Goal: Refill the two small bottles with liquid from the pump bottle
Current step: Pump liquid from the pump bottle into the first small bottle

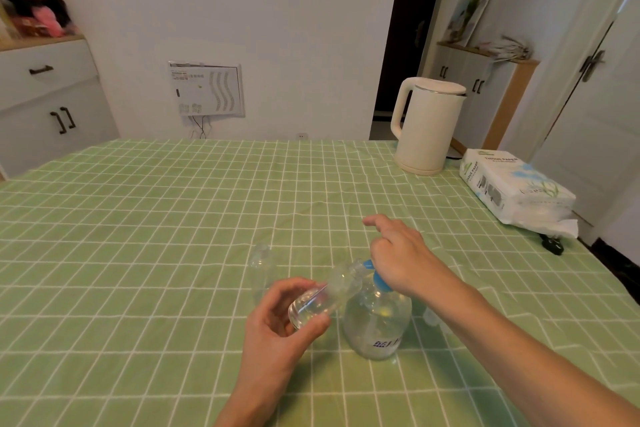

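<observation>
A clear pump bottle [377,326] with a blue pump head [375,274] stands on the green checked tablecloth near the front middle. My right hand [398,256] rests on top of the pump head, index finger stretched out. My left hand [284,319] grips a small clear bottle [325,296] by its base, tilted on its side, its mouth up against the blue spout. Some clear liquid lies in that bottle. A second small clear bottle [262,267] stands upright and uncapped just left of them, apart from both hands.
A cream electric kettle [427,125] stands at the table's far right. A tissue paper pack [516,191] lies near the right edge, a black plug [553,246] beside it. A small clear object [431,315] lies under my right forearm. Cabinets line both walls.
</observation>
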Motion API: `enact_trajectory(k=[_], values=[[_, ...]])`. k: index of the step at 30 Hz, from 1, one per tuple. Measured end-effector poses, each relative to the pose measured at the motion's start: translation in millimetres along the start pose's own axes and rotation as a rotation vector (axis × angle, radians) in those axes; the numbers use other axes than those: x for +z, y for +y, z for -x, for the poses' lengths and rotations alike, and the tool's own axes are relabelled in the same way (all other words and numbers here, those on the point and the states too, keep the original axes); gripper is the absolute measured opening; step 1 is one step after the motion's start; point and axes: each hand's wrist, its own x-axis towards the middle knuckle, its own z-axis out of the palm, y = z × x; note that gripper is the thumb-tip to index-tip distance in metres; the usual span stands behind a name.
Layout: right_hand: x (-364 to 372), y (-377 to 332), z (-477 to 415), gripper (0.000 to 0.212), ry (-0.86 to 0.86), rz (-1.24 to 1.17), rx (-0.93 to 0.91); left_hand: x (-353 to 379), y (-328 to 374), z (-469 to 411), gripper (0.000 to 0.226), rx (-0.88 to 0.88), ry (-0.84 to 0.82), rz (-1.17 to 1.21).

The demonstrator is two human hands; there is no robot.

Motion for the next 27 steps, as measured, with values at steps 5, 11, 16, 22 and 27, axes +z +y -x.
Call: enact_trajectory(k=[5, 11, 16, 22, 27], values=[[-2.1, -0.4, 1.0, 0.059, 0.005, -0.01, 0.01, -1.0, 0.7, 0.8, 0.044, -0.002, 0.0, -0.001], [-4.5, -0.9, -0.2, 0.057, 0.033, -0.025, 0.02, -1.7, 0.5, 1.8, 0.044, -0.004, 0.009, -0.011], [-1.7, 0.3, 0.7, 0.057, 0.021, -0.054, 0.018, -1.2, 0.3, 0.7, 0.044, -0.004, 0.005, -0.015], [-1.2, -1.2, 2.9, 0.061, -0.018, -0.036, 0.029, -0.1, 1.1, 0.4, 0.044, -0.008, 0.012, -0.013], [-5.3, -3.9, 2.5, 0.061, 0.011, -0.029, 0.044, -0.8, 2.3, 1.5, 0.043, -0.006, 0.006, -0.017]])
